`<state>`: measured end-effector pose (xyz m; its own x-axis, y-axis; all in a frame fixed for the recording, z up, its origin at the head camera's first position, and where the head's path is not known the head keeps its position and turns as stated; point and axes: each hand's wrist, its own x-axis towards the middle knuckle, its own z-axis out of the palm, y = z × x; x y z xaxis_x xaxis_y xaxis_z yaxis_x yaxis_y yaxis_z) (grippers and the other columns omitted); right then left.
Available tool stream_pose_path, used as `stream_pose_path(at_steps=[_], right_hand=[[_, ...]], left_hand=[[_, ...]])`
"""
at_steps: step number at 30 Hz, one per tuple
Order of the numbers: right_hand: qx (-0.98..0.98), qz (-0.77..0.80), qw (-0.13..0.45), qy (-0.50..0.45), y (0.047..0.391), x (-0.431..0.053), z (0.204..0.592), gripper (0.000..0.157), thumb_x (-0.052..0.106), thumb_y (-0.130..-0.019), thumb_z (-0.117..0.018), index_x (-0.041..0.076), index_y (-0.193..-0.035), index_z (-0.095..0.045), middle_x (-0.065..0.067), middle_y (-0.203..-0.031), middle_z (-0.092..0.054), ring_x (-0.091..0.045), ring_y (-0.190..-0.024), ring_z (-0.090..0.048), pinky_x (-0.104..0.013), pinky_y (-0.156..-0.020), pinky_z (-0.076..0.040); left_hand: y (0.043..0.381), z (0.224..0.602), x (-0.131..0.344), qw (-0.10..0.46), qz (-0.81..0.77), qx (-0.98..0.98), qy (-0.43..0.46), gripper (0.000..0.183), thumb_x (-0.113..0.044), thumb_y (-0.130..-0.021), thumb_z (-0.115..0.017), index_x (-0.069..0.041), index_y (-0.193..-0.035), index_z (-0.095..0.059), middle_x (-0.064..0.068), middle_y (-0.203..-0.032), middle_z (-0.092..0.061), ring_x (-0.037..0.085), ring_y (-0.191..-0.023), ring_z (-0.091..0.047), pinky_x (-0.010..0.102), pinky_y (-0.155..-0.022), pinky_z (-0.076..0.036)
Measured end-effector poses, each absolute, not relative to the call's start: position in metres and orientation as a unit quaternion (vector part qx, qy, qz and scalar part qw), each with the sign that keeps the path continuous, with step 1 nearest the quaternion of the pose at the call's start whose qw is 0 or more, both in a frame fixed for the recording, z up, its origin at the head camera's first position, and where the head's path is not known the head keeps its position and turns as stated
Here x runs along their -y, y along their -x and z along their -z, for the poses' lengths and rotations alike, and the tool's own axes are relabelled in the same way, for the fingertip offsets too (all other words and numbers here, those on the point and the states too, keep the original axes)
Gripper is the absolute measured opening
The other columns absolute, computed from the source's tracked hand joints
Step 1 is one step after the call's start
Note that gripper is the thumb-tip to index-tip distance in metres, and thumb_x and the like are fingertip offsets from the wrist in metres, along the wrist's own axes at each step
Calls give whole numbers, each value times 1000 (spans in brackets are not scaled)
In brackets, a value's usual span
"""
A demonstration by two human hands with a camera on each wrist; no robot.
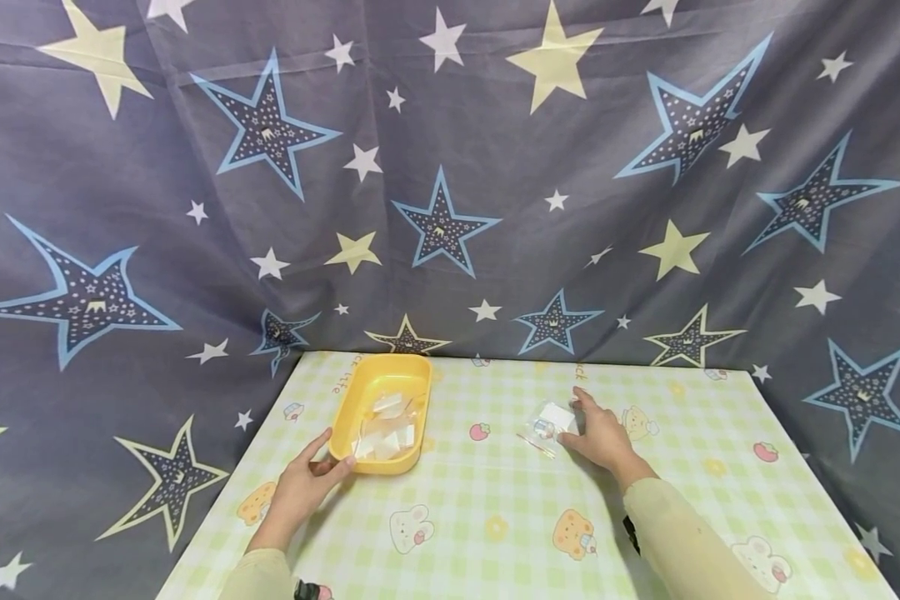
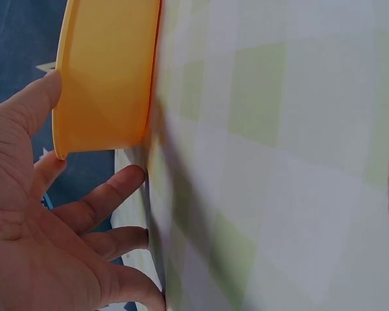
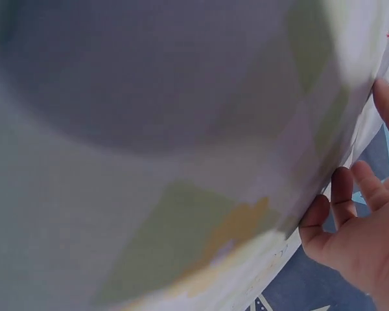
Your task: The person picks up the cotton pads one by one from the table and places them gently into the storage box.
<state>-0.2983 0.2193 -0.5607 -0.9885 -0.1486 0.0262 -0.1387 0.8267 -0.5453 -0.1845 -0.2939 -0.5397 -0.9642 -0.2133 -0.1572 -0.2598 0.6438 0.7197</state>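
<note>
My left hand (image 1: 300, 492) is at the near left corner of a yellow plastic tray (image 2: 107, 78), thumb on its front rim and index finger round the left side. The other fingers reach down to the tabletop. Inside the tray lie several small clear packets (image 1: 384, 437) with white pieces in them. To the right, another clear packet (image 1: 549, 425) lies flat, showing a white card, a small round item and thin red lines at its lower edge. My right hand (image 1: 603, 437) rests beside it, thumb at the packet's right edge and fingers loosely spread on the table.
A green-checked cloth (image 1: 487, 517) with cartoon animals and strawberries covers the table. Behind it and at both sides hangs a dark grey curtain (image 1: 450, 308) printed with stars. The tray stands near the back left edge.
</note>
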Motion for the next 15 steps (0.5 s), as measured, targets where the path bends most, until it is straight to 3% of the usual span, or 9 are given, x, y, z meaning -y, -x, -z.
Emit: stream_pose_path(at_steps=[15], right_hand=[[-961, 272, 27, 43, 297, -215, 560, 102, 34, -92, -84, 11, -170, -23, -15, -162, -54, -55, -139, -51, -76, -111, -41]], left_hand=[[183, 539, 292, 26, -403, -906, 127, 94, -68, -94, -72, -26, -169, -34, 28, -145, -64, 43, -134, -63, 60, -110, -52]])
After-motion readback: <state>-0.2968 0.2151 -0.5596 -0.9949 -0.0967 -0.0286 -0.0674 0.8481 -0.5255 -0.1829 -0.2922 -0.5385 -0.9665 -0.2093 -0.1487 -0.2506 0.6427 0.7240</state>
